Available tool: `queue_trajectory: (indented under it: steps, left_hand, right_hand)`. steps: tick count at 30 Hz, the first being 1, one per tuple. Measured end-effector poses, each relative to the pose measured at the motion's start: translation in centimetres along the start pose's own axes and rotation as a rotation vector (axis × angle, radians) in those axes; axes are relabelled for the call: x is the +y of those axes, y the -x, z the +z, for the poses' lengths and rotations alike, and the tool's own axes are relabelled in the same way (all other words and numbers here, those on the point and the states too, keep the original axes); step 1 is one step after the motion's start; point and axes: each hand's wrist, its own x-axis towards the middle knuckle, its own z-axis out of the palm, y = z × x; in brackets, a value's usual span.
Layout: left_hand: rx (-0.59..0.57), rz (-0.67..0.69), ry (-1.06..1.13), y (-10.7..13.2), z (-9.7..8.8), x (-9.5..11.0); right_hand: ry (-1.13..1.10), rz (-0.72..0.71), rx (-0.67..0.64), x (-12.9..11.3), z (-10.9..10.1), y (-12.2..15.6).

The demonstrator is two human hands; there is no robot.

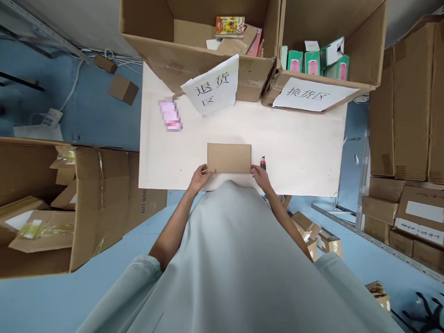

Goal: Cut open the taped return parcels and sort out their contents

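A small flat brown cardboard box [229, 157] lies on the white table [298, 152] near its front edge. My left hand [200, 177] grips the box's near left corner with curled fingers. My right hand [261, 175] holds the near right corner the same way. A small red and black tool [262, 163], perhaps a cutter, lies on the table just right of the box, beside my right hand.
Two big open cartons stand at the table's back: the left one [194, 51] with a paper sign and mixed packets, the right one [333, 78] with green boxes. A pink blurred item [170, 114] lies back left. A large carton [86, 203] of parcels stands left; stacked cartons [409, 138] stand right.
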Motion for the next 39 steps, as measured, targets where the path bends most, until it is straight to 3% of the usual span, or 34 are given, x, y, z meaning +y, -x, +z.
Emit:
queue_trajectory:
  steps: [4, 10, 16, 19, 25, 33, 39]
  left_hand:
    - [-0.073, -0.039, -0.029, 0.6, 0.1, -1.0]
    - [-0.052, -0.011, -0.019, 0.6, -0.2, -1.2]
    - [-0.051, 0.261, 0.117, 1.0, -1.9, 0.9]
    - [-0.06, 0.32, 0.152, 0.9, -2.3, 2.3]
    - [-0.123, 0.218, 0.052, 0.4, -1.7, 2.8]
    - [-0.127, 0.127, 0.067, 0.5, -1.1, 0.2]
    - [-0.131, 0.104, 0.058, -0.2, -0.3, -0.8]
  right_hand:
    - [0.006, 0.004, -0.016, 0.5, 0.4, 1.0]
    - [0.013, -0.022, 0.009, -0.2, -0.4, 1.7]
    - [-0.102, -0.169, 0.059, -2.8, -2.9, 2.3]
    - [-0.125, -0.21, 0.107, -4.1, -3.3, 2.2]
    - [-0.014, -0.103, 0.062, -4.2, -2.1, 1.7]
    - [-0.204, -0.072, 0.081, -2.2, -0.7, 2.0]
    - [-0.104, -0.053, -0.094, -1.3, 0.1, 2.0]
